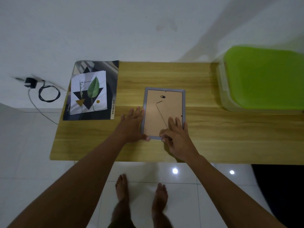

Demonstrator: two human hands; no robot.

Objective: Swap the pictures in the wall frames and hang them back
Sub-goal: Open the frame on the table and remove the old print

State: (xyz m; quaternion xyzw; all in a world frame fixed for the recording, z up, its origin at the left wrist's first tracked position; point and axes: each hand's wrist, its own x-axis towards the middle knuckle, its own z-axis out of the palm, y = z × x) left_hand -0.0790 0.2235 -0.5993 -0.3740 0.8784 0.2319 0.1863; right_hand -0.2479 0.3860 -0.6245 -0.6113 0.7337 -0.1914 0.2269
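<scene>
A grey picture frame [164,102] lies face down on the wooden table [213,132], its brown backing board and small black hanger showing. My left hand [133,127] lies flat beside the frame's left edge, thumb touching the near left corner. My right hand [176,137] rests on the backing near the near right corner, with thumb and forefinger pinching a small tab at the frame's near edge. At the table's far left a leaf picture [89,94] lies on top of a larger dark print [111,76].
A clear box with a green lid [263,79] stands at the table's far right. A black charger and coiled cable [47,92] lie on the floor to the left. My bare feet stand on white tiles in front of the table.
</scene>
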